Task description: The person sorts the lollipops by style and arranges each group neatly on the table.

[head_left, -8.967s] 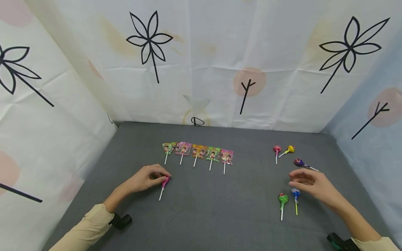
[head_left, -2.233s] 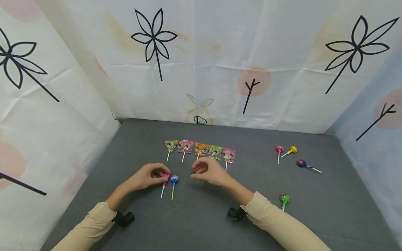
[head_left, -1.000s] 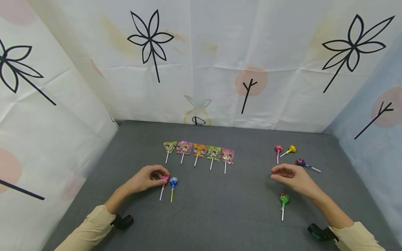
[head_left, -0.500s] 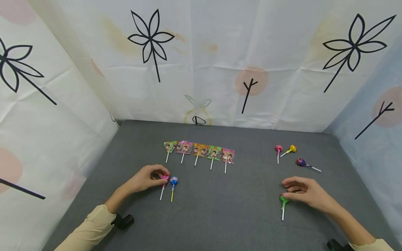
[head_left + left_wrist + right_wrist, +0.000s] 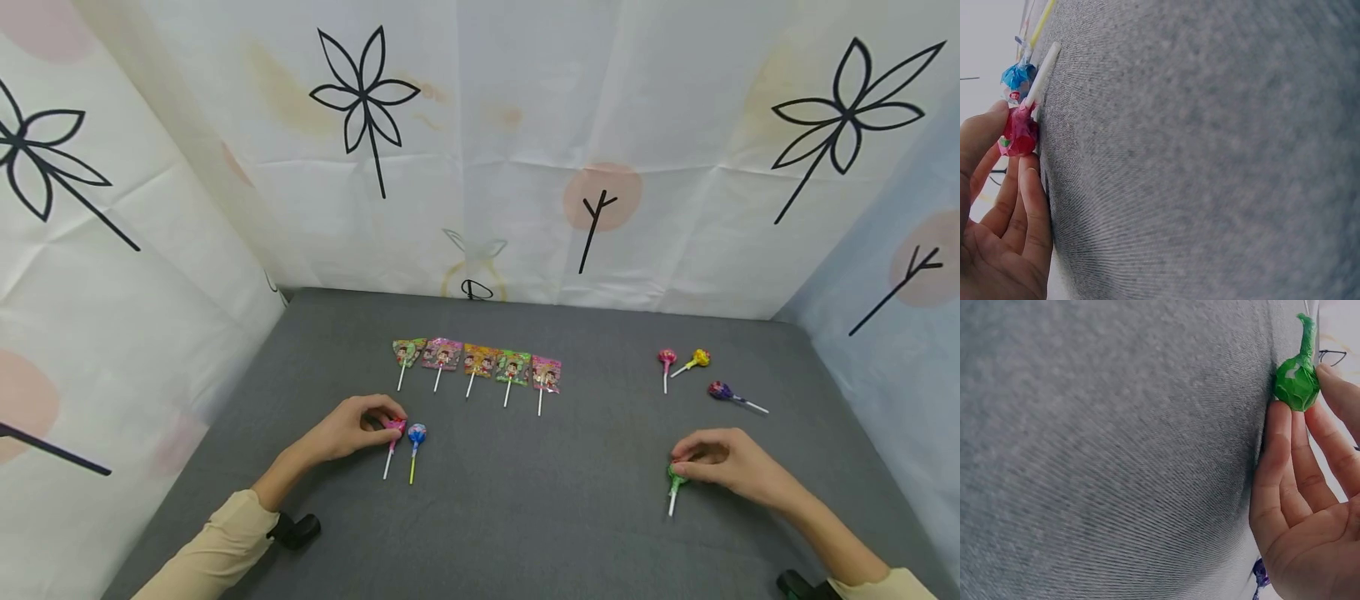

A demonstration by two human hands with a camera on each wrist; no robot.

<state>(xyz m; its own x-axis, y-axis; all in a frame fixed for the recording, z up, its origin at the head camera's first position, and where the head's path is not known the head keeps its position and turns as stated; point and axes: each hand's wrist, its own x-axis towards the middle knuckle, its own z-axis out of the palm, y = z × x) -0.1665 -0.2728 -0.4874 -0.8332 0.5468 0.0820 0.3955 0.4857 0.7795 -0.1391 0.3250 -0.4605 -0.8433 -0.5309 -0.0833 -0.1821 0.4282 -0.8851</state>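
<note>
L hand (image 5: 348,429) over there pinches a pink lollipop (image 5: 396,427) by the head, blue lollipop (image 5: 417,434) just beside; R hand (image 5: 738,468), well apart, pinches a green lollipop (image 5: 675,482) twd counter's (image 5: 525,517) R side, purple lollipop (image 5: 720,390) farther back.

Grey tablecloth (image 5: 517,517) at 6 o'clock; white fabric backdrop (image 5: 517,75) at 12, bearing black flower prints (image 5: 363,97) at 10, 11 and 2, twig prints (image 5: 594,217) at 2 and 3.

A grey table (image 5: 540,517) carries round lollipops (image 5: 417,434) and flat-wrapped lollipops (image 5: 479,360).
</note>
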